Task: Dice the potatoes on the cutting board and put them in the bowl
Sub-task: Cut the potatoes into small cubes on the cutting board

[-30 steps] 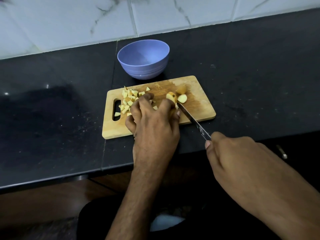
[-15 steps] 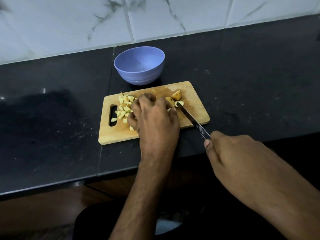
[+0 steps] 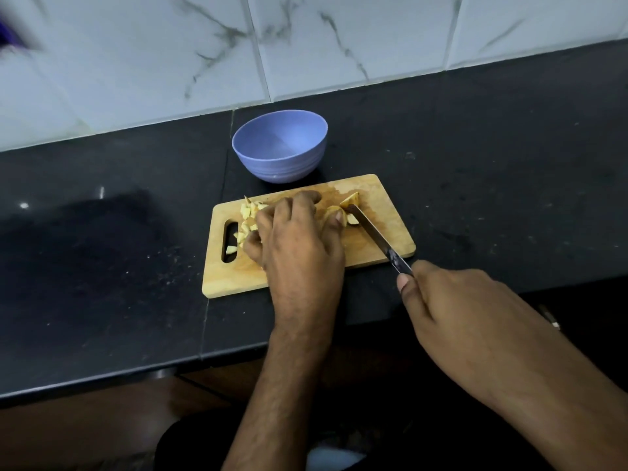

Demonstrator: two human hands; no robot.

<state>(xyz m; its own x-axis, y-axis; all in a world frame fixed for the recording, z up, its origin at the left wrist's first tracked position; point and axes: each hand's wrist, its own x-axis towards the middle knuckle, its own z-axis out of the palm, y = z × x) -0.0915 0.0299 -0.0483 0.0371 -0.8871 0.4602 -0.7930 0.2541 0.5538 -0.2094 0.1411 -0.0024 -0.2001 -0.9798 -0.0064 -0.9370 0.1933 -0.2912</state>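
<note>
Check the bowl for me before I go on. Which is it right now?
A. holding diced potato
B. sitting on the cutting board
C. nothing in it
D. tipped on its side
C: the blue bowl stands upright on the counter beyond the cutting board, its inside bare; the diced potato lies on the board.

No readable text, label, brand, number or sign anywhere in view. Nothing printed or marked on the bowl [image 3: 279,146], the cutting board [image 3: 390,219], the knife [image 3: 373,234] or the desk [image 3: 492,171]. Only grey veining on the wall tiles [image 3: 339,39], no lettering.
</note>
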